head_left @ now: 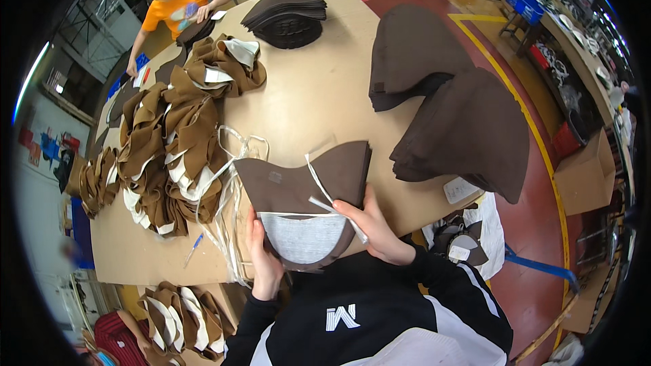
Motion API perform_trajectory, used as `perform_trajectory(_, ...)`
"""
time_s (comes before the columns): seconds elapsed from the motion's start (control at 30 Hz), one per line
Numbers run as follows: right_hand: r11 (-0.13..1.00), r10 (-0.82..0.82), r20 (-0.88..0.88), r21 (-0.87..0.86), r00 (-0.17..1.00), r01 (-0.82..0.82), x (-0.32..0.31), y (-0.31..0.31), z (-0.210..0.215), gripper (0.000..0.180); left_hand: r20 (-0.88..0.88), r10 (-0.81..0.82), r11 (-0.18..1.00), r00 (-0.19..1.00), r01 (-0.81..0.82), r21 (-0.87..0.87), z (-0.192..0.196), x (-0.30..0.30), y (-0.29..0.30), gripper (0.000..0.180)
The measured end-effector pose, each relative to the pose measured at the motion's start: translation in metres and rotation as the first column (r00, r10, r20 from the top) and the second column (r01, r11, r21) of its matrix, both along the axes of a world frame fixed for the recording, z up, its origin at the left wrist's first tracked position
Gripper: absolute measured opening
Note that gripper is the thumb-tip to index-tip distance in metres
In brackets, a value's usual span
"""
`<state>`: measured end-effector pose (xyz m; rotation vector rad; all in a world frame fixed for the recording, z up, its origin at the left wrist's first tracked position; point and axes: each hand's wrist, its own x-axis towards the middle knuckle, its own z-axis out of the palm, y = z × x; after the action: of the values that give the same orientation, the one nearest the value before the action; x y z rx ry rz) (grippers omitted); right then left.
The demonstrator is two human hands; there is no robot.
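Observation:
Between my two hands is a thick bundle of dark brown cut fabric pieces (291, 186), tilted up at the table's near edge. A white tie strip (317, 179) runs across and around it, with loose ends by my right thumb. Below the strip shows a whitish half-round patch (305, 236). My left hand (266, 257) is closed on the bundle's left side, the fingers partly hidden behind it. On the right side my right hand (376, 224) grips it, thumb in front near the strip's end. More white strips (230, 213) lie loose left of the bundle.
Brown pieces with white parts (169, 129) are heaped on the table's left. Dark brown stacks (468, 122) lie at right, another stack (285, 17) at the far edge. A blue pen (194, 247) lies near left. Across the table stands a person in orange (183, 3), hands on dark pieces.

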<state>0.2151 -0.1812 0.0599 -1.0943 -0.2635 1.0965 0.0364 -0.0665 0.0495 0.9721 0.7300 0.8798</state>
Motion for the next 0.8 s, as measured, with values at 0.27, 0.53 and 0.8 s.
perform_trajectory(0.27,0.911,-0.137,0.460,0.406,0.877,-0.071,0.045,-0.064,-0.009,0.084,0.388,-0.096,0.977,0.917,0.013,0.211,-0.002,0.031,-0.002,0.113)
perform_trajectory(0.53,0.884,-0.161,0.581,0.444,0.798,-0.145,0.046,-0.068,-0.082,0.080,0.108,-0.469,0.832,0.877,0.398,0.386,-0.047,0.039,0.025,0.116)
perform_trajectory(0.8,0.940,-0.148,0.898,0.258,0.414,-0.222,0.063,-0.088,-0.065,0.101,0.050,-0.422,0.875,0.905,0.392,0.283,-0.103,0.014,0.053,0.117)
